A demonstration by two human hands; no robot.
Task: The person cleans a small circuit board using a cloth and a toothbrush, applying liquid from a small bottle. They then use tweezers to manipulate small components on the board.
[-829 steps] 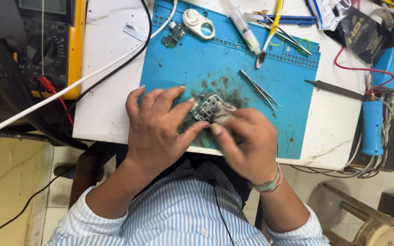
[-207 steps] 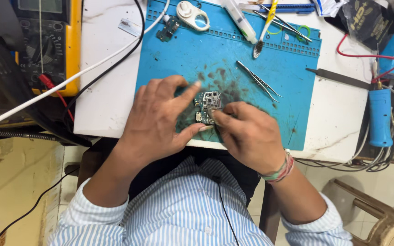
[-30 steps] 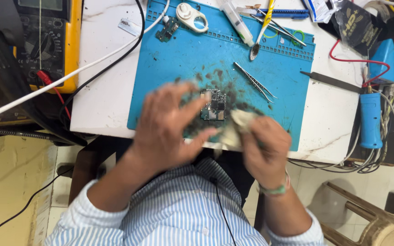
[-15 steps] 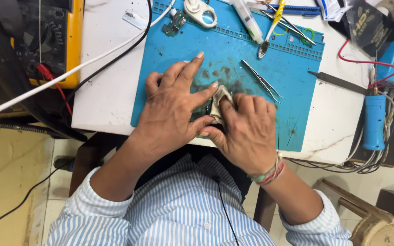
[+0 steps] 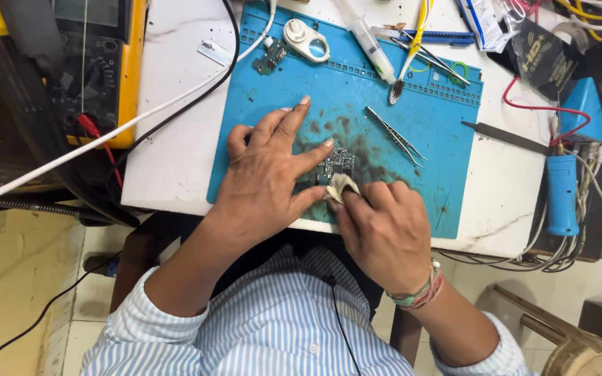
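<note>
A small dark circuit board point(image 5: 336, 164) lies on the blue work mat point(image 5: 280, 90), on a patch stained dark. My left hand point(image 5: 266, 174) rests flat on the mat with fingers spread, its fingertips pressing the board's left edge. My right hand point(image 5: 384, 230) pinches a small wad of pale cloth point(image 5: 343, 185) against the board's near edge. Part of the board is hidden under both hands.
Tweezers point(image 5: 395, 134) lie right of the board. A small green board point(image 5: 270, 57), a white magnifier point(image 5: 306, 40), a white tube point(image 5: 367, 40) and a yellow-handled tool point(image 5: 412, 43) sit at the mat's far edge. A yellow multimeter point(image 5: 95, 69) stands left, a blue iron handle point(image 5: 562, 195) right.
Half a second ago both hands covered the board closely; now my left fingers have spread and slid left, baring more of the board, and my right hand holds the cloth at its near edge.
</note>
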